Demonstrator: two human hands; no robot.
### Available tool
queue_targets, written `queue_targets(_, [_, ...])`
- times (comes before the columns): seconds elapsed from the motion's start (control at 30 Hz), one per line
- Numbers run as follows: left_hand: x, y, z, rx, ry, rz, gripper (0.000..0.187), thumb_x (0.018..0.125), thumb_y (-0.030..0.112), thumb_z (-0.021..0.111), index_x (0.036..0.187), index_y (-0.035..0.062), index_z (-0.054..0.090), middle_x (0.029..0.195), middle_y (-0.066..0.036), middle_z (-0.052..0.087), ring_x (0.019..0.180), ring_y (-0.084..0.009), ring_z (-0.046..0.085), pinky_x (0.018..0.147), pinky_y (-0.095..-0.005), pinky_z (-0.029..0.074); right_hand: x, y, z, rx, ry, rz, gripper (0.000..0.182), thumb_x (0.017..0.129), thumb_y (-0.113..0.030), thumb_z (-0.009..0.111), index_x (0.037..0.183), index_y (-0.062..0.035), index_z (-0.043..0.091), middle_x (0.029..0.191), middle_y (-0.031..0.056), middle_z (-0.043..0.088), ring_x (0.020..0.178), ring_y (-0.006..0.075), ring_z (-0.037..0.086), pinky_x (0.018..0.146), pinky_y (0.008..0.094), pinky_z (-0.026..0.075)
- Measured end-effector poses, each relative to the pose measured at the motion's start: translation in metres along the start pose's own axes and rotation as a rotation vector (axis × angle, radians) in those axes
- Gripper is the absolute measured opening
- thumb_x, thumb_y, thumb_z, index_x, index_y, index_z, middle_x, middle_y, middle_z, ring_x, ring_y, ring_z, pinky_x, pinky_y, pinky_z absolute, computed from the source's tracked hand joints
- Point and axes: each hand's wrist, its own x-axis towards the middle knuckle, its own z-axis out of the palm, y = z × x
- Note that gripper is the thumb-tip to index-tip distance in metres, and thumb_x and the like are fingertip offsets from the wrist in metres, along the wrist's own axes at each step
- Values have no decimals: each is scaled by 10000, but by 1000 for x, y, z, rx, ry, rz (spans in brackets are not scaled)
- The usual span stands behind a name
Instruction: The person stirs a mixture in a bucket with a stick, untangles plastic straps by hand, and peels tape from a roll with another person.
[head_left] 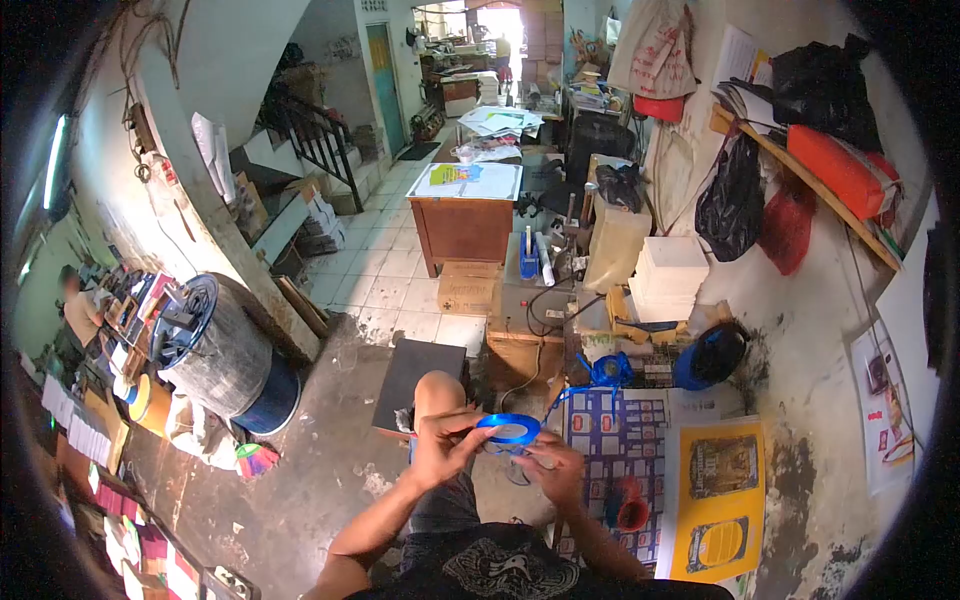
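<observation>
A roll of shiny blue ribbon (508, 419) is held up in front of my lap, its pale round core showing. My left hand (445, 447) pinches the roll's left edge between thumb and fingers. On the other side, my right hand (556, 468) has its fingers closed at the roll's lower right edge, partly hidden by it. A blue strand rises beside the right hand toward a tangled blue ribbon bundle (608, 370) on the worktop.
To the right lie a blue printed sheet (590, 425) and a yellow poster (752, 500). Behind them stand a dark blue tub (712, 357) and a white paper stack (670, 270). A large drum (225, 350) is at the left. A person (82, 312) is at far left.
</observation>
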Motion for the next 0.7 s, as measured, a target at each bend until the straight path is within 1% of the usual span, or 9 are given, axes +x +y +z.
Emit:
queue_targets(0.07, [8,10,-17,306,-168,108,176,799,74,677,946,-24,678,843,-139,666,696,-231,638,632,-322,504,24,-10,-17,-211,-175,-160,462,663,-231,826,1030,-4,660,1160,171,606,1098,288,568,924,413,445])
queue_targets(0.17, [10,32,-28,599,-463,140,193,777,90,651,933,-21,670,897,-176,662,773,-296,649,706,-358,516,46,-59,-35,-259,-195,-105,626,615,-310,844,1140,-49,626,1254,158,549,1185,311,499,991,434,380])
queue_targets(0.23, [10,33,-20,676,-645,105,216,768,102,636,948,-14,663,897,-189,653,813,-333,636,736,-391,509,46,-68,-28,-286,-364,-233,581,697,-255,790,1203,-51,587,1186,159,590,1117,286,551,943,407,428])
queue_targets(0.3, [9,32,-16,595,-678,144,216,765,103,630,945,-14,661,906,-194,651,840,-351,632,757,-398,505,40,-64,-17,-260,-515,-308,514,730,-203,765,1185,-34,596,1135,157,617,1063,274,586,912,387,457])
queue_targets(0.33, [10,34,-15,579,-694,131,218,765,103,631,945,-16,661,910,-196,652,841,-356,632,761,-400,505,39,-54,-11,-233,-409,-405,382,756,-100,731,1118,-19,637,989,143,668,893,248,654,780,346,523])
queue_targets(0.43, [15,40,-22,506,-663,122,250,768,113,646,973,-30,654,909,-201,653,829,-363,631,757,-402,505,38,-55,-15,-95,-349,-359,286,747,-47,730,1028,-22,681,879,125,687,754,229,675,662,316,542])
queue_targets(0.47, [15,42,-25,464,-651,117,245,776,114,647,972,-34,651,888,-197,652,814,-363,628,741,-407,503,39,-54,-15,-80,-324,-427,248,741,-26,736,985,-15,695,837,128,688,705,209,675,608,294,534])
queue_targets(0.6, [14,34,-25,338,-573,130,216,772,86,655,948,-38,653,834,-186,650,770,-358,626,709,-410,501,30,-44,-16,-9,-302,-304,260,743,-33,743,997,-12,691,843,139,685,715,205,672,620,291,524])
queue_targets(0.7, [9,39,-25,459,-512,214,194,789,109,644,932,-21,657,799,-163,639,739,-341,624,677,-405,500,27,-41,-13,30,-261,-276,274,740,-36,748,1005,-12,687,852,142,682,732,205,666,642,296,518])
